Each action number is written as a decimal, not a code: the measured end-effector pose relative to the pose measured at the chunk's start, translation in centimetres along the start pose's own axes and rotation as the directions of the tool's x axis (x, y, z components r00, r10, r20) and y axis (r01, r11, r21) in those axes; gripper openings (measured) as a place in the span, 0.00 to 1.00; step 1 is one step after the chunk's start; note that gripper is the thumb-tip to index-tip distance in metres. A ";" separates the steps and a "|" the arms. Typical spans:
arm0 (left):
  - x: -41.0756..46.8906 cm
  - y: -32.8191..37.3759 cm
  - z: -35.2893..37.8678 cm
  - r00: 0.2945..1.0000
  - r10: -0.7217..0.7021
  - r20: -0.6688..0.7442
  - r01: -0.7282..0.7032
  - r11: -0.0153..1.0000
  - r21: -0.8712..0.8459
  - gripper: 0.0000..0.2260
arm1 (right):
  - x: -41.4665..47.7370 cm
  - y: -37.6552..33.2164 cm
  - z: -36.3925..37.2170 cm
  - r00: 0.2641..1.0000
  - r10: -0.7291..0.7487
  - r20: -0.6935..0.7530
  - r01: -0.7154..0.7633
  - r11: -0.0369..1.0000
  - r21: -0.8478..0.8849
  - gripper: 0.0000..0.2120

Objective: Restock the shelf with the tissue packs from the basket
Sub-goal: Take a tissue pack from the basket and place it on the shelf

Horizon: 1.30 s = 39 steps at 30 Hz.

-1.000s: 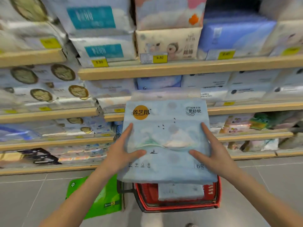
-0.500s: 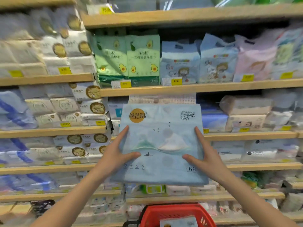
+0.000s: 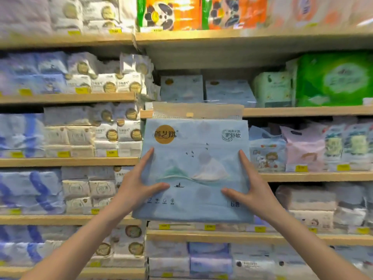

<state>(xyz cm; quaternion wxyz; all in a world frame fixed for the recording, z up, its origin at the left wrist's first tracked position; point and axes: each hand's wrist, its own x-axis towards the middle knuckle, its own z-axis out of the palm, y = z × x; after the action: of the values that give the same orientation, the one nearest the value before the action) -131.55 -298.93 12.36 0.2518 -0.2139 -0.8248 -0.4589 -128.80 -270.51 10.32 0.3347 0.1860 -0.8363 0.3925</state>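
Note:
I hold a light blue tissue pack (image 3: 193,158) with a gold round logo and a mountain picture upright in front of the shelves. My left hand (image 3: 139,184) grips its left edge and my right hand (image 3: 250,186) grips its right edge. Its top edge reaches the wooden shelf board (image 3: 302,111). On that shelf, just above the pack, stand two matching blue packs (image 3: 205,88), with open room above them. The basket is out of view.
Wooden shelves full of tissue packs fill the view. White packs with gold logos (image 3: 113,83) sit to the left, green packs (image 3: 333,79) to the right, orange and green packs (image 3: 187,13) on the top shelf. Yellow price tags line the shelf edges.
The view has tilted up from the red basket on the floor to the upper shelves. Both hands have raised the blue pack up to a higher shelf.

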 end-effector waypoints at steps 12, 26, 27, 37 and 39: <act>8.9 2.4 -1.2 0.956 0.236 -0.176 -0.220 0.970 0.103 0.42 | 10.3 0.1 -1.7 0.972 -0.207 -0.113 0.202 0.978 -0.056 0.51; 22.3 5.3 0.9 0.848 0.433 -0.307 -0.394 0.901 0.183 0.45 | 24.8 3.2 -5.8 0.897 -0.401 -0.186 0.380 0.915 -0.137 0.53; 23.0 5.4 0.9 0.839 0.441 -0.318 -0.406 0.897 0.175 0.46 | 25.7 3.2 -6.0 0.886 -0.421 -0.192 0.399 0.906 -0.143 0.53; 30.1 4.4 -1.1 0.751 0.545 -0.373 -0.502 0.838 0.213 0.45 | 32.5 2.9 -5.1 0.827 -0.496 -0.263 0.467 0.868 -0.168 0.56; 31.5 3.8 -1.5 0.741 0.558 -0.374 -0.514 0.829 0.219 0.46 | 33.7 2.9 -4.5 0.820 -0.505 -0.268 0.470 0.862 -0.187 0.56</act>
<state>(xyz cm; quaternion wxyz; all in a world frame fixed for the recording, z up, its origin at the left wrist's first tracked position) -153.62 -294.51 34.74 0.5559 -0.3245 -0.6755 -0.3596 -152.38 -266.79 34.69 0.5603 0.3111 -0.7186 0.2698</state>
